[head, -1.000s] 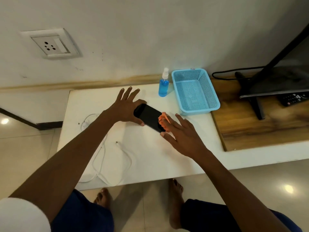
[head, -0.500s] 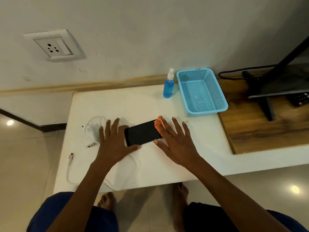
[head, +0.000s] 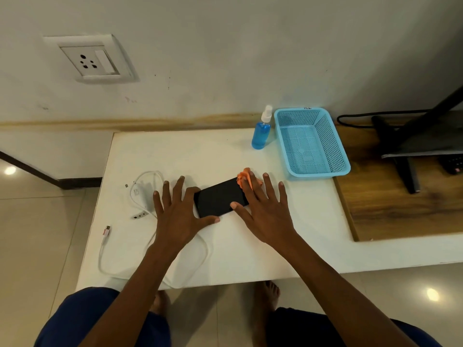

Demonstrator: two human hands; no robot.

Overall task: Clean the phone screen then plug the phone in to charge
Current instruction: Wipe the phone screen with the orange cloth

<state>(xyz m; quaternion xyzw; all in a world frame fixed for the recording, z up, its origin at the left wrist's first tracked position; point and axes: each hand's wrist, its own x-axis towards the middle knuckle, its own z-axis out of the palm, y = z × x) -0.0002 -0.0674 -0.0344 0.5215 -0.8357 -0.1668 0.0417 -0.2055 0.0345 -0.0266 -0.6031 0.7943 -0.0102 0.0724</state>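
A black phone lies screen up on the white table. My left hand lies flat at the phone's left end, fingers spread, thumb along its near edge. My right hand presses an orange cloth onto the phone's right end with straight, spread fingers. A white charging cable with its adapter and loose plug end lies on the table to the left, partly under my left forearm. A wall socket sits high on the wall at the left.
A blue spray bottle stands at the table's back, beside a light-blue mesh basket. To the right, a wooden board carries a black monitor stand and cable. My bare feet show below the table's front edge.
Both hands and the phone have shifted from the table's middle towards its front edge. Over the last half second the hands hold nearly the same place.
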